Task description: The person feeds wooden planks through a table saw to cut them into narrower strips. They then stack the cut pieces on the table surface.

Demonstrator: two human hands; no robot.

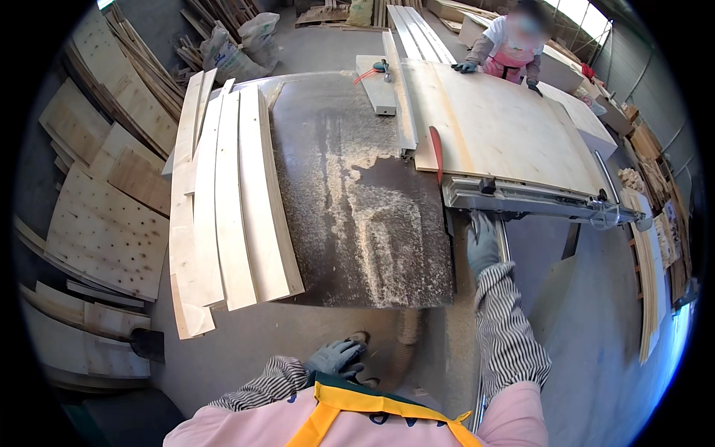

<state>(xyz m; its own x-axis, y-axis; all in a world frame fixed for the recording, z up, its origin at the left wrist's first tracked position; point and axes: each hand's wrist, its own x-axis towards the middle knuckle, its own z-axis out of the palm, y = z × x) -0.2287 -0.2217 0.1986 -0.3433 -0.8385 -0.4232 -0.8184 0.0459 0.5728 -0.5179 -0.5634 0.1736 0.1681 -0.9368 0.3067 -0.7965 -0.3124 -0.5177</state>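
A large plywood panel (506, 119) lies on the sliding side of a table saw, against a metal crosscut fence (521, 195). Just below the fence, my gloved right hand (482, 244) reaches forward with fingers stretched out; their tips are at its near edge, and whether they press on it I cannot tell. A red curved blade guard (436, 155) stands at the panel's left edge. My gloved left hand (335, 357) is low in front of my body, fingers apart and holding nothing. Across the saw, a co-worker (514, 45) has gloved hands at the panel's far edge.
Several long wood strips (231, 194) are stacked on the left of the sawdust-covered saw table (335, 246). A rip fence (401, 97) stands left of the panel. Boards (104, 231) lean along the left side. A hose (407, 339) hangs under the table.
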